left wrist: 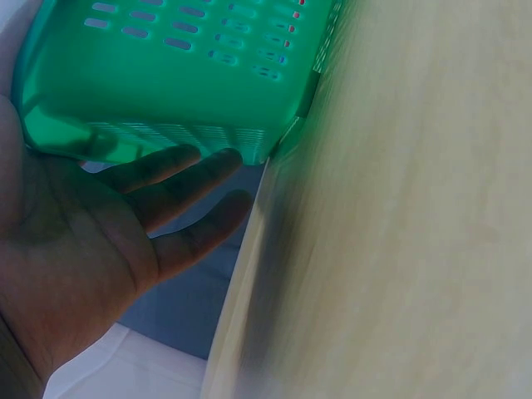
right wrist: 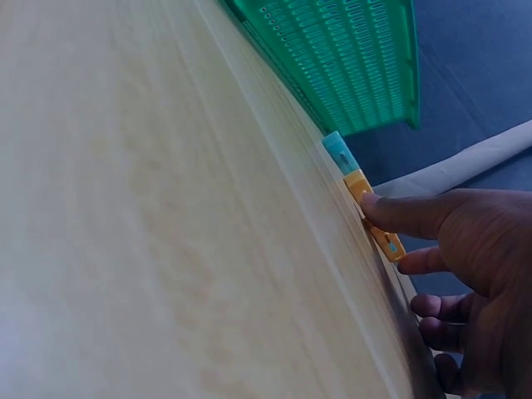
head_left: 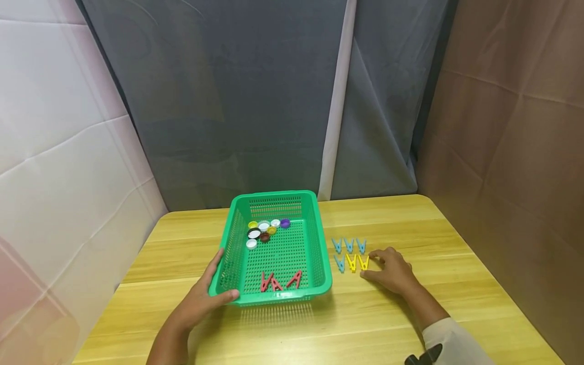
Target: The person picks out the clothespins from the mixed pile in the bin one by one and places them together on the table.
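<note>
A green plastic basket [head_left: 325,284] stands left of the clothespins. My left hand [head_left: 201,299] holds its near left corner, thumb on the front rim and fingers along the outer side. In the left wrist view, several fingers [left wrist: 187,187] extend beside the basket wall. Three red clothespins [head_left: 266,282] lie inside at the near end. My right hand [head_left: 393,271] has thumb and index finger around the right-hand yellow clothespin [head_left: 363,262]. Another yellow clothespin [head_left: 351,263] lies beside it, with a blue clothespin [head_left: 339,263] to the left.
Three more blue clothespins [head_left: 349,246] form a row behind. Several bottle caps [head_left: 254,233] in white, yellow, brown and purple lie in the basket's far left part. The wooden table [head_left: 383,324] meets a grey curtain [head_left: 255,101] at the back and hanging cloths on both sides.
</note>
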`<state>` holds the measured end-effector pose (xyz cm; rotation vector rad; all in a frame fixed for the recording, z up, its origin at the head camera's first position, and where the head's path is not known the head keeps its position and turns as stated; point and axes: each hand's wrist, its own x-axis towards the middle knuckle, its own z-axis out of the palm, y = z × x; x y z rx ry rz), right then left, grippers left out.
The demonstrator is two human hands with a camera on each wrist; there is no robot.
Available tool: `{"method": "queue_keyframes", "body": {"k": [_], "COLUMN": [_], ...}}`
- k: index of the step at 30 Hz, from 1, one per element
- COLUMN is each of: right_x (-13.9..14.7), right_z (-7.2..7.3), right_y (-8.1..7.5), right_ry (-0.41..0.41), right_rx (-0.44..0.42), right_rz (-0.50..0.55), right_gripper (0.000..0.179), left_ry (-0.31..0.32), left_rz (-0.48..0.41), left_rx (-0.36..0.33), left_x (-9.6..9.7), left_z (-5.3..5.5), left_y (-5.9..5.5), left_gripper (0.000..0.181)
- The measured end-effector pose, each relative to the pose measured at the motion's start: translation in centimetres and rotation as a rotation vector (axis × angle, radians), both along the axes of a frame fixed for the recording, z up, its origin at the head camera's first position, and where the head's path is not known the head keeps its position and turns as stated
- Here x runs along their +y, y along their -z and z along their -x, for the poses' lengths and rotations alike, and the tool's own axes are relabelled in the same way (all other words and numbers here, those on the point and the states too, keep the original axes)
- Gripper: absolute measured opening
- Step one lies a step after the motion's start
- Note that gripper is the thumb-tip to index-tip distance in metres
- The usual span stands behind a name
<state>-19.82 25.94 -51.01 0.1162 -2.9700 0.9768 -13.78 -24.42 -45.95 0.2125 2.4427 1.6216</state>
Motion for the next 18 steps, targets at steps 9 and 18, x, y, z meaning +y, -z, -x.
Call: {"method": "queue_keyframes", "body": {"k": [9, 18], "right_x": [0.10, 0.17], "right_z": [-0.06, -0.20], "right_y": [-0.03, -0.45], "right_ry": [0.004, -0.002], "right_rx": [0.001, -0.034], "right_rz": [-0.004, -0.006], "right_gripper": [0.066, 0.082], "left_ry": [0.002, 0.001], "left_rz": [0.000, 0.010], "left_rx": [-0.007, 0.001], "left_x": [0.03, 0.01], "left_z": [-0.03, 0.07], "left_y": [-0.03, 0.08], "left_gripper": [0.116, 0.116]}}
